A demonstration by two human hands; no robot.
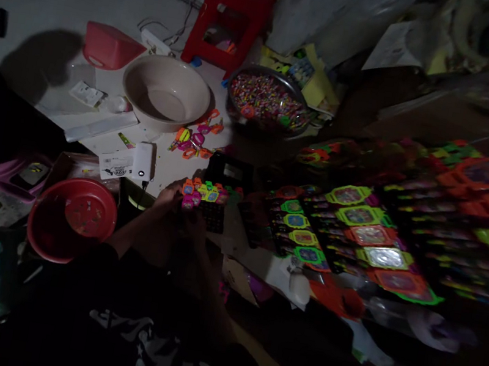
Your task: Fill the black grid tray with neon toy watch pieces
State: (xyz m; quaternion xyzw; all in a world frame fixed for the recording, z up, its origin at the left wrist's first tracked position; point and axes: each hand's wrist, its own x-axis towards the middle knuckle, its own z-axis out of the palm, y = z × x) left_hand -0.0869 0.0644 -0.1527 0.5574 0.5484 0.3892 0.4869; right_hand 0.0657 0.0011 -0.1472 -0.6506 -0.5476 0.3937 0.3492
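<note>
Left hand (171, 195): fingers grasp a cluster of toy watches (203, 192), extending rightward. Right hand (194, 224): beneath cluster, grip indiscernible in darkness.

Right hand (194, 224) lost in shadow.

Dim, underexposed view: light falls only on the upper-left floor, the foreground sinks into shadow, right edge motion-blurred.
</note>
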